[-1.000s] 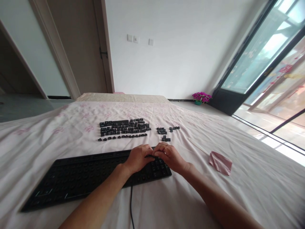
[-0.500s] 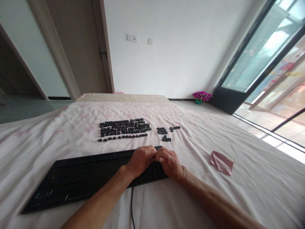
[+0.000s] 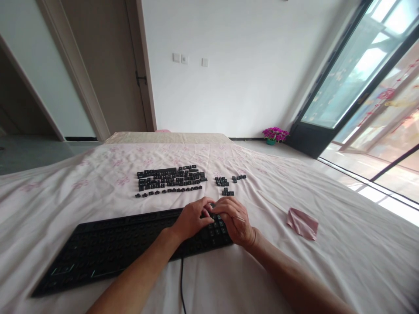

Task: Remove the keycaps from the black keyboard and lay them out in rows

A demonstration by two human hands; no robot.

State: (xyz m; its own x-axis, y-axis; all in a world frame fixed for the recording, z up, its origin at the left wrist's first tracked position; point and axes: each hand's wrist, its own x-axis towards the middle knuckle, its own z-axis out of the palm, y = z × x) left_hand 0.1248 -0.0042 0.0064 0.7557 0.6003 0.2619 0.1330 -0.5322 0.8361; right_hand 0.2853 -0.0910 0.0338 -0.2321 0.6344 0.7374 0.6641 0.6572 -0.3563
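A black keyboard (image 3: 127, 242) lies at a slant across the pale cloth, many of its key positions bare of caps. Over its right end, around the number pad keys (image 3: 218, 231), my two hands meet. My left hand (image 3: 193, 219) has its thumb and fingers bent and apart, the thumb low over the keys. My right hand (image 3: 236, 220) is closed, its fingertips pressed together beside the left fingers; whatever is between them is hidden. A thin pale line shows on the right hand's fingers. Beyond the keyboard, loose black keycaps (image 3: 172, 179) sit in rows.
Smaller groups of keycaps (image 3: 221, 181) lie farther right. A pink cloth (image 3: 303, 223) rests to the right of my hands. The keyboard's cable (image 3: 182, 283) runs toward me over the wrinkled tablecloth (image 3: 262, 270). Purple flowers (image 3: 275, 134) stand on the floor near the glass door.
My left thumb and fingers have spread apart, and my right hand has turned slightly, uncovering more number pad keys. The camera view has shifted a little.
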